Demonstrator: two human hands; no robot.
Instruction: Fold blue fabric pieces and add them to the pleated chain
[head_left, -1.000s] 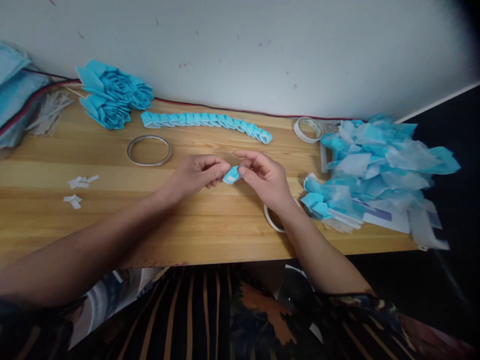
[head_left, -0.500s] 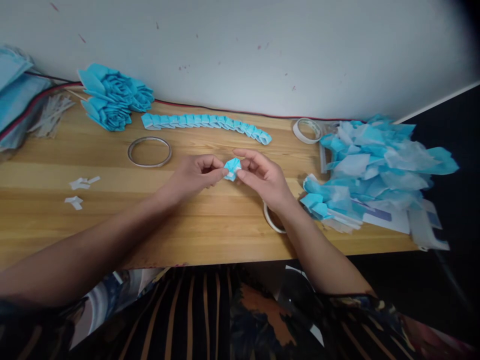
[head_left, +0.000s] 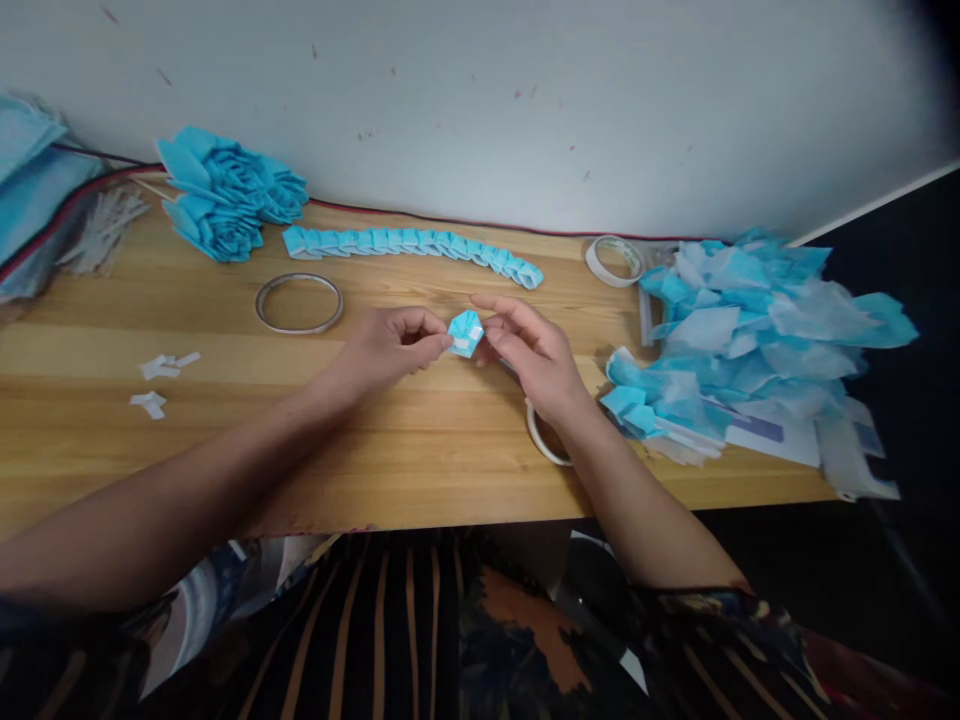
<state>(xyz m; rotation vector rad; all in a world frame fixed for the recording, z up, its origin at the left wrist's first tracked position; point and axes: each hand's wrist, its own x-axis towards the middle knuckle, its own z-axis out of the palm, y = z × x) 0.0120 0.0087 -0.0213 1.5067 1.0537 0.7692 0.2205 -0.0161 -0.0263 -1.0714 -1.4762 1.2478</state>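
Note:
A small folded blue paper piece (head_left: pixel 466 345), many-sided and with white strips stuck on its face, is raised above the table. My left hand (head_left: pixel 394 342) pinches its left edge between thumb and forefinger. At its right edge is my right hand (head_left: pixel 529 350), thumb drawn back from the face and forefinger raised and spread; whether a fingertip still touches the edge is hard to see. Below those fingers shows a thin grey edge I cannot identify. Under my right wrist lies a white tape roll (head_left: pixel 546 440), partly hidden.
Behind my hands stretches a blue folded-paper chain (head_left: pixel 412 242). Blue paper flowers (head_left: pixel 229 190) lie at back left, near a silvery ring (head_left: pixel 298 303) and white paper scraps (head_left: pixel 161 365). Another tape roll (head_left: pixel 613 262) and a heap of blue and white sheets (head_left: pixel 757 330) are at right.
My right thumb has come off the face of the blue piece and moved slightly right, leaving more of its face showing. My left hand keeps its pinch.

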